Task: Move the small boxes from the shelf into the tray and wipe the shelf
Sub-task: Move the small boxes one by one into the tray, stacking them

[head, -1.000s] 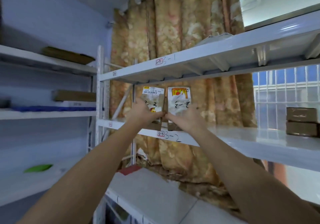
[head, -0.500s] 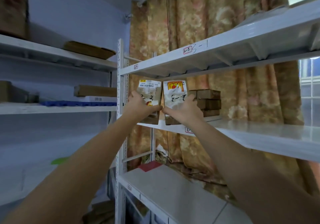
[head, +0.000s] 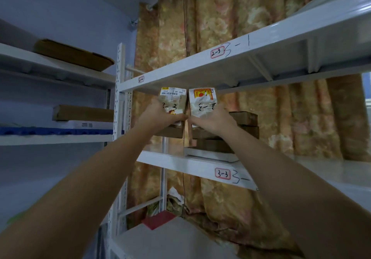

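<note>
- Above the white shelf [head: 180, 163] marked "3-3", both of my arms reach forward and up, each hand carrying one small box clear of the shelf surface.
- My left hand [head: 158, 116] grips the left box [head: 173, 106] from its outer side, fingers curled round the lower part; the box stands upright, with a barcode label at its top edge and handwritten figures on its face.
- My right hand [head: 212, 118] grips the right box [head: 202, 103] in the same way, thumb across the lower front; this box bears a red and yellow label at its top and handwritten marks below.
- Both boxes are held side by side, their inner edges almost touching, just under the upper shelf [head: 230, 62] marked "2-3".
- Behind my right hand, a stack of brown boxes [head: 244, 125] rests on a flat white tray [head: 210, 155], which lies on the shelf.
- A patterned curtain [head: 220, 18] hangs behind the rack.
- Further left, a second rack [head: 56, 138] carries brown cartons and a blue item; whether these are task boxes I cannot tell.
- A red object [head: 158, 219] lies on the lowest surface, near the curtain's foot.
</note>
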